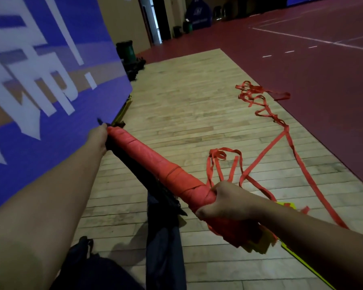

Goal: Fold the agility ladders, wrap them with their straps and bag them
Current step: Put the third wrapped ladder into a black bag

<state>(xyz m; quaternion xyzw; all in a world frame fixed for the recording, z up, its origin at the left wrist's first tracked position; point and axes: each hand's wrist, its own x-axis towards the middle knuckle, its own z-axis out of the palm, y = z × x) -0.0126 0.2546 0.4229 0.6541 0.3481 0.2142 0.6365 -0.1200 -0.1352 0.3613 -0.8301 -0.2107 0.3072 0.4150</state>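
Note:
A folded ladder bundle [155, 162], wound in red strap, runs from upper left to lower right in front of me. My left hand [98, 137] holds its far end, where dark strap ends stick out. My right hand [224, 203] grips the near end, fingers curled round the red wrapping. Yellow rung ends [258, 245] poke out below my right hand. A dark bag [164, 233] hangs under the bundle. Loose red strap [266, 151] trails from the bundle across the wooden floor, tangled at its far end [252, 91].
A blue banner wall [40, 80] stands close on the left. Another yellow ladder piece [123, 110] lies at its foot. A second dark bag [82, 262] sits near my legs. Green bins [127, 51] stand far left; red court floor [323, 70] lies to the right.

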